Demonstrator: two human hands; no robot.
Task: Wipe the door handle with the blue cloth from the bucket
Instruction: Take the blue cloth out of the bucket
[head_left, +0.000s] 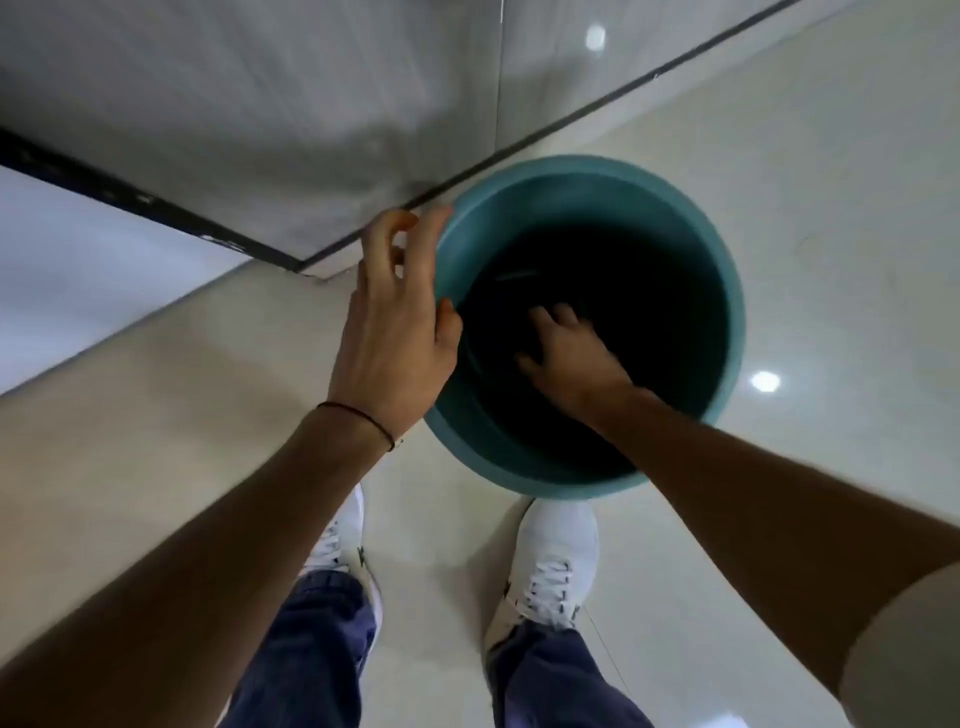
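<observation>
Right hand deep inside round teal plastic bucket, fingers spread, gripping nothing visible. Blue cloth not discernible; probably below hand in dark bottom. Left hand open, steadying near rim. Right nearer.

The bucket is being seen as smooth teal plastic with a dull sheen on its rim; its inside is too dark to be judged. The floor is being shown as pale polished tile, glossy, with lamp glints being reflected. The wall is being shown as smooth grey panelling. The trousers are being seen as matt blue denim cloth, the shoes as white with laces.
</observation>
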